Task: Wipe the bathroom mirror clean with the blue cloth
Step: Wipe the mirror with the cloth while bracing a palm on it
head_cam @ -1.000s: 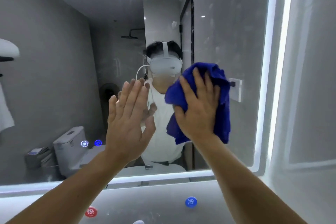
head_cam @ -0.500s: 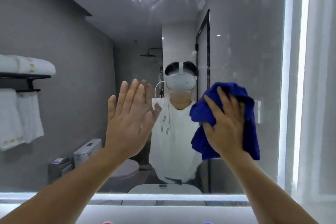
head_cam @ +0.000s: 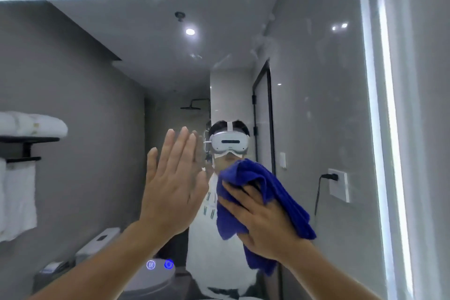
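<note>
Bunched blue terry cloth point(head_cam: 280, 190) at 5 o'clock on the light-framed bathroom mirror point(head_cam: 97, 80)
Right hand point(head_cam: 263, 221) pins it with flat, spread fingers, no grip closed round it, so it could slip. Left hand point(head_cam: 174, 190), fingers straight at 7 o'clock, may smear the mirror.

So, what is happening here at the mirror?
A person is wiping the bathroom mirror. The right hand presses a bunched blue cloth flat against the glass, in its lower middle part. The left hand is open with straight fingers, palm towards the glass just beside the cloth, and seems to lean on it. Faint smears show higher up, towards the right, so the job does not look finished.
</note>
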The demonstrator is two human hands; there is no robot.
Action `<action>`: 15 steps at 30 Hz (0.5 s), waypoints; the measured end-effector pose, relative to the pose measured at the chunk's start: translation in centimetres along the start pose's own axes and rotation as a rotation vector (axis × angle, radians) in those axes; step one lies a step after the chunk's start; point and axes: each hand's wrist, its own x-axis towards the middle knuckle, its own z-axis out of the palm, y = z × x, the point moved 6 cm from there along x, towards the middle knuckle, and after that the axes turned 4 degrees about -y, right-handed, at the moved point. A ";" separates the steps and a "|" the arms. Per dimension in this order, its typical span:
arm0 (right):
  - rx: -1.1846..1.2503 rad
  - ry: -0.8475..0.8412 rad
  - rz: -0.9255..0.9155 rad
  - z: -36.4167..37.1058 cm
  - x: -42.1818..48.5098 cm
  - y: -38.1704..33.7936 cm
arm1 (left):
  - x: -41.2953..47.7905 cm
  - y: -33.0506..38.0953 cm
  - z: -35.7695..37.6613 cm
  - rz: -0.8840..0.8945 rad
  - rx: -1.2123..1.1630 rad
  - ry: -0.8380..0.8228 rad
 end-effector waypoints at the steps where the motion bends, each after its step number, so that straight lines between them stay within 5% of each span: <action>1: -0.046 -0.026 -0.066 -0.1 -1.0 1.2 | 0.4 -0.1 -0.1 0.007 0.009 0.005; 4: -0.067 0.055 -0.001 -2.9 -1.5 6.8 | 1.8 -0.7 -0.3 0.020 0.028 0.029; 11: 0.193 0.385 0.611 -9.8 9.0 11.3 | 4.1 -1.7 0.2 0.026 0.088 0.048; 15: 0.144 0.376 0.537 -9.8 12.4 7.7 | 5.8 -2.5 0.3 0.018 0.115 0.025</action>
